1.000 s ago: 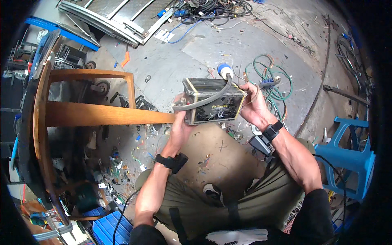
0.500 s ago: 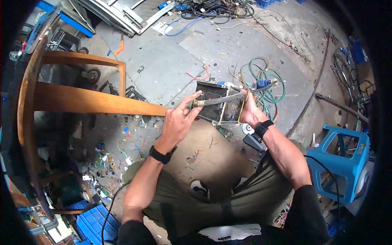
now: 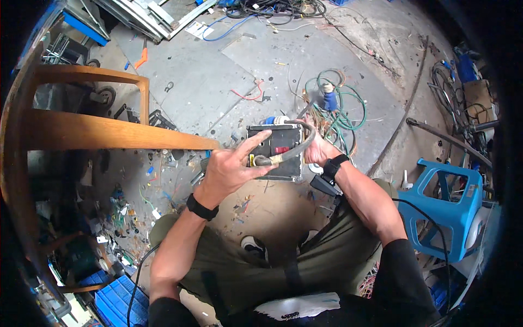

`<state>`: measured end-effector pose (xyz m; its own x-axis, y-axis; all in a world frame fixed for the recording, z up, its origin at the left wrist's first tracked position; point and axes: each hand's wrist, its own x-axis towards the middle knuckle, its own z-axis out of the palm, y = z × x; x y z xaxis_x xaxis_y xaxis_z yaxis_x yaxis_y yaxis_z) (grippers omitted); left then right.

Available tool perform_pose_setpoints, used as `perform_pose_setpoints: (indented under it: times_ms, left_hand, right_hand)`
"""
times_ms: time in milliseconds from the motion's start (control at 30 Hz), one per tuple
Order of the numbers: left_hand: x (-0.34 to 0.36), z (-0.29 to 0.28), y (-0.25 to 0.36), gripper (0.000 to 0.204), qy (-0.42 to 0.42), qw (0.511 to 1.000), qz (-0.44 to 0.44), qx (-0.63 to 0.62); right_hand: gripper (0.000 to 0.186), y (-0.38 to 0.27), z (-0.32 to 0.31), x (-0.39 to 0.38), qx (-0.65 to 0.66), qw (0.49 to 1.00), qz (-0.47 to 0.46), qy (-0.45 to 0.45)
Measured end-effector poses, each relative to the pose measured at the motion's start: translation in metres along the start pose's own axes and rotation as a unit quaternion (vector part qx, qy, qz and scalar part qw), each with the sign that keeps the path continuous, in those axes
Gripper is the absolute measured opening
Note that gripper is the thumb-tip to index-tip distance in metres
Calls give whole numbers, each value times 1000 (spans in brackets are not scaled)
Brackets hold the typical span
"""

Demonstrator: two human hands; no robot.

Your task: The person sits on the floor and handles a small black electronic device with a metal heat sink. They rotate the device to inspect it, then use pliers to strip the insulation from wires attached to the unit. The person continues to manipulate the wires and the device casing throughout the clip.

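Observation:
A dark metal box (image 3: pixel 280 143) with a red label is held between my hands, just above the floor. A thick grey cable (image 3: pixel 298 146) arcs over it from the near-left end to a blue-and-white connector (image 3: pixel 274 121) at its far edge. My left hand (image 3: pixel 234 166) grips the box's left end, index finger stretched over the top and thumb by the cable's fitting. My right hand (image 3: pixel 317 143) holds the right side, its fingertips partly hidden behind the cable.
Wooden chair frame (image 3: pixel 98 127) at left, blue plastic stool (image 3: pixel 436 218) at right, coiled green wires (image 3: pixel 338 82) beyond the box. Black cables (image 3: pixel 272 12) and metal frames (image 3: pixel 163 16) lie at the back, blue crates (image 3: pixel 117 297) lower left, scattered scraps across the floor.
The box has turned so its labelled, cabled face points up, and sits slightly lower in view. My left hand has moved over its left end. The surroundings have shifted in the camera's view.

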<state>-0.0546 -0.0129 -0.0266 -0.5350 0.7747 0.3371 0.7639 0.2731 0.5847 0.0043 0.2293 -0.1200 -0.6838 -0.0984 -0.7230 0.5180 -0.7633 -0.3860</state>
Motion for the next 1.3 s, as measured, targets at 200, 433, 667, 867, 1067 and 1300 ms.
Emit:
perform_pose_setpoints:
  times_ms: [200,433,667,867,1067,1300]
  left_hand:
    - [-11,21,-15,70,59,997,44,-24]
    - [-12,26,-14,71,76,996,42,-20]
    - [-13,20,-9,72,71,996,45,-1]
    - [-11,21,-11,73,45,998,24,-21]
    - [-14,15,-10,74,40,999,28,-15]
    - [-15,19,-13,74,52,998,41,-6]
  right_hand:
    - [67,10,-22,11,18,999,-22,-23]
    - [60,16,-63,45,81,990,-14,-117]
    - [62,12,-29,18,21,998,-31,-46]
    - [56,8,-38,25,59,996,-24,-69]
    - [58,8,-20,13,52,996,-18,-69]
    - [66,15,-21,23,31,999,4,-27]
